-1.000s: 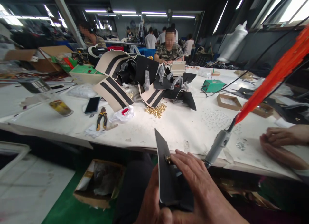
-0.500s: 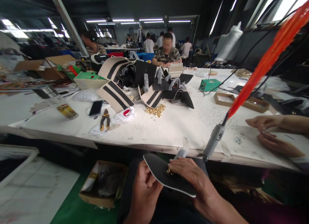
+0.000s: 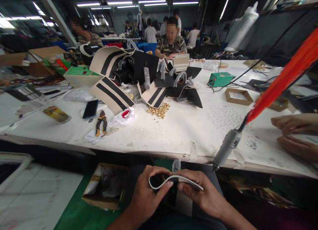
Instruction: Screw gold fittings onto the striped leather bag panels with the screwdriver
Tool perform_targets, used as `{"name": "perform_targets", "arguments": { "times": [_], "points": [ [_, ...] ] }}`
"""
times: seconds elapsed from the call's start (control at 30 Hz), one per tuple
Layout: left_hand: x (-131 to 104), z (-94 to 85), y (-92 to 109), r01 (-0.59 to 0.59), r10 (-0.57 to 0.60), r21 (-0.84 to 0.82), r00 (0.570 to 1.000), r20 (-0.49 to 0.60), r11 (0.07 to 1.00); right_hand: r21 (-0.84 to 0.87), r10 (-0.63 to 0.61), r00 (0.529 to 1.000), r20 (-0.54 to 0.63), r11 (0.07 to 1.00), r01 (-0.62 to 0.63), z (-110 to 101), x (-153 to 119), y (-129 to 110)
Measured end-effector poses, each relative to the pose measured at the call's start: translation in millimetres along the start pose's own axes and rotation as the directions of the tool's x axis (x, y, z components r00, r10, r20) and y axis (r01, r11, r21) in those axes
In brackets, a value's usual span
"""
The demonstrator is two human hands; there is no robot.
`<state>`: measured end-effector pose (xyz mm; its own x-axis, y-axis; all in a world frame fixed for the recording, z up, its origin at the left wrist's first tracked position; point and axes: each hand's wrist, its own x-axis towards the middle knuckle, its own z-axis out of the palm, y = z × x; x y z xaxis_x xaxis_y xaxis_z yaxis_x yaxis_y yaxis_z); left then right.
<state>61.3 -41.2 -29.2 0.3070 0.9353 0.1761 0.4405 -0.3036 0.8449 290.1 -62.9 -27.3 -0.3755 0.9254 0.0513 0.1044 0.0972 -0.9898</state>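
Note:
Over my lap I hold a black leather-like panel [image 3: 186, 179] with a pale cut edge. It is seen nearly edge-on and bends in a wave. My left hand [image 3: 147, 193] is closed on its left end, the thumb pressing from the near side. My right hand [image 3: 200, 192] grips the right half, fingers over the far side and thumb on the near side. A strip wrapped in clear plastic [image 3: 176, 165] shows just beyond the panel. Below my hands hangs a beige piece with a dark strip [image 3: 183, 203]. The panel's far face is hidden.
On the white table [image 3: 159, 137] lie gold fittings [image 3: 159, 111], pliers [image 3: 101, 123], a phone [image 3: 90, 109] and stacked bag panels [image 3: 116, 91]. A grey power tool [image 3: 227, 149] hangs by an orange cord at the table edge. A co-worker's hands [image 3: 295, 134] are at the right.
The panel has turned from showing its broad black face with a gold fitting to nearly edge-on, and now bends. My right hand has shifted from lying over it to gripping its edge.

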Motion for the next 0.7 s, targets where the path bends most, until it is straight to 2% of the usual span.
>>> {"name": "perform_targets", "arguments": {
  "times": [0.1, 0.2, 0.37, 0.43, 0.53, 0.7],
  "points": [
    [14, 5.6, -3, 0.073, -0.073, -0.003, 0.997, -0.002, 0.997, 0.078, 0.123, 0.990, -0.067, 0.990, -0.118, 1, 7, 13],
    [29, 10.4, -5, 0.172, -0.171, -0.071, 0.985, 0.016, 0.983, 0.156, 0.264, 0.955, -0.133, 0.957, -0.243, 2, 14, 21],
    [59, 16.4, -12, 0.403, -0.392, -0.242, 0.915, 0.091, 0.883, 0.218, 0.400, 0.880, -0.254, 0.911, -0.351, -1, 35, 17],
    [75, 18.4, -17, 0.439, -0.426, -0.272, 0.898, 0.112, 0.856, 0.171, 0.439, 0.844, -0.307, 0.898, -0.405, -5, 45, 14],
    [100, 21.5, -24, 0.442, -0.414, -0.299, 0.897, 0.157, 0.846, 0.034, 0.475, 0.799, -0.370, 0.866, -0.499, -15, 61, 13],
    [131, 27.3, -29, 0.474, -0.441, -0.195, 0.877, 0.190, 0.859, -0.204, 0.470, 0.786, -0.402, 0.790, -0.577, -31, 86, 15]
  ]
}}
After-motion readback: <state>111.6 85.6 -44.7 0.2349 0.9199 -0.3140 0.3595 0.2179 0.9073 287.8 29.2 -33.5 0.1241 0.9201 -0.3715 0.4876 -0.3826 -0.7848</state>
